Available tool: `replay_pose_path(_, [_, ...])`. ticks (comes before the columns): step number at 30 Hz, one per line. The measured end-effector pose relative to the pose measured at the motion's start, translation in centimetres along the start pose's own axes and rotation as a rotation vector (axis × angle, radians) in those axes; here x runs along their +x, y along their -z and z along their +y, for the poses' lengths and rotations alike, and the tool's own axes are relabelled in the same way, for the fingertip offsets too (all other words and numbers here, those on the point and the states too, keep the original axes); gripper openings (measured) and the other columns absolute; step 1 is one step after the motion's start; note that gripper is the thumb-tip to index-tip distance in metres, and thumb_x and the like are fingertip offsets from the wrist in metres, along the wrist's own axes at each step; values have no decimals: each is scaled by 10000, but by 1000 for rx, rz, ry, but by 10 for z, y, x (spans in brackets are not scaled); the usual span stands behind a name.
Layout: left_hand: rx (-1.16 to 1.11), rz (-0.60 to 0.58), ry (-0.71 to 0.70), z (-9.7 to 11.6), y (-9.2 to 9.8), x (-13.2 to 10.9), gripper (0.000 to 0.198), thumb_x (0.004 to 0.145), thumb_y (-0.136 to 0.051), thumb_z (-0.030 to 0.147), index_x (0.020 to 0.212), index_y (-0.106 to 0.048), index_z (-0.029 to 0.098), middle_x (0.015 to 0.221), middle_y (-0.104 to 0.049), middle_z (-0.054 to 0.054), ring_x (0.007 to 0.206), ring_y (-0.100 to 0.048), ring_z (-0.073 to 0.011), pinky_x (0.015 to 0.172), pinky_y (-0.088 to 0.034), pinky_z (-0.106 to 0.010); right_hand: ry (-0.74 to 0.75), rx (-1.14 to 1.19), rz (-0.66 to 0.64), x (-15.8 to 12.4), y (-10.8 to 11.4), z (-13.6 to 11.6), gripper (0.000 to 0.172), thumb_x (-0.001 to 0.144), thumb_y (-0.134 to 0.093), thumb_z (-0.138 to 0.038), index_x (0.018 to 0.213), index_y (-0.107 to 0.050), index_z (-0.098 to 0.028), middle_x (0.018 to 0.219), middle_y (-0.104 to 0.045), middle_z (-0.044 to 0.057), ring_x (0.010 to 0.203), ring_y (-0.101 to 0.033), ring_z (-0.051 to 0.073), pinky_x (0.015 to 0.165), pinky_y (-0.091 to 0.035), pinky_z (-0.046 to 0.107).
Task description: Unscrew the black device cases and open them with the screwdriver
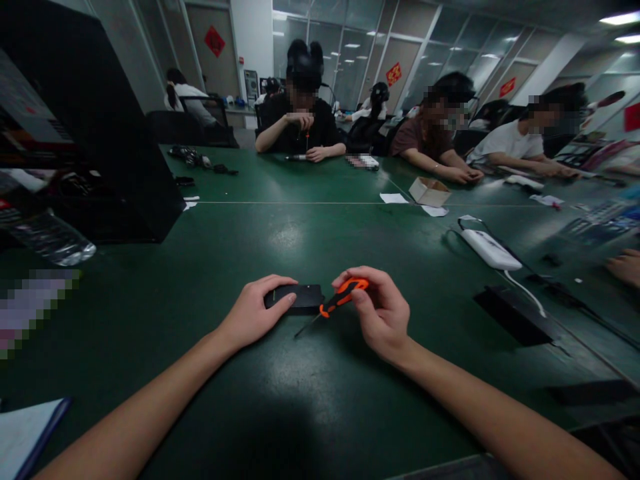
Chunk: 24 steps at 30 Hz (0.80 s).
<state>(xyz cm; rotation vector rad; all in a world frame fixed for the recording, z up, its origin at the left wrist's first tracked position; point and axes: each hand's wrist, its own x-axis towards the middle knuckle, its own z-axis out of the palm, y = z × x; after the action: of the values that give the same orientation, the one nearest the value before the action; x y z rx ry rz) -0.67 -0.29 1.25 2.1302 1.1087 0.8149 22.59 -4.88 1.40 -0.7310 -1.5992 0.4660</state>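
Green table [240,230], glass partitions [320,50] behind

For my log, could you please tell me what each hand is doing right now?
Left hand: holding the black box.
Right hand: holding the orange-and-black screwdriver.

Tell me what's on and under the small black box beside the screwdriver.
The left grip covers part of the small black box; a tiny pale mark shows on top. Green tabletop surrounds it, but the underside and whatever lies directly beneath are hidden.

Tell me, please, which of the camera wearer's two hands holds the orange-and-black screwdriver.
The right hand: it grips the screwdriver by its handle, whereas the left hand holds a black box.
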Motion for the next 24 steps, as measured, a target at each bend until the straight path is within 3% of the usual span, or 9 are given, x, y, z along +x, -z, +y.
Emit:
replay_pose_path(3, [-10, 0, -9, 0, -1, 0, 265, 966, -551, 320, 1136, -725, 217, 1152, -750, -72, 1051, -693, -255, 968, -522, -402, 45, 26, 106, 3, 2, 0, 238, 1005, -530, -216, 1235, -578, -251, 1028, -706, 38, 874, -732, 164, 781, -648, 373])
replay_pose_path(7, [-18, 4, -18, 1, -1, 0, 272, 973, -511, 281, 1124, -725, 210, 1142, -750, -72, 1048, -688, -249, 972, -517, -404, 125, 62, 148, 4, 0, -1, 256, 1009, -513, -204, 1251, -571, -263, 1056, -683, 41, 864, -735, 167, 764, -657, 394])
replay_pose_path(24, [-26, 19, -28, 2, -2, 0, 262, 961, -521, 278, 1114, -725, 216, 1130, -752, -70, 1034, -693, -245, 949, -531, -392, 250, -49, 88, -4, 0, 2, 284, 996, -509, -167, 1260, -560, -258, 1081, -688, 68, 905, -727, 191, 733, -659, 409])
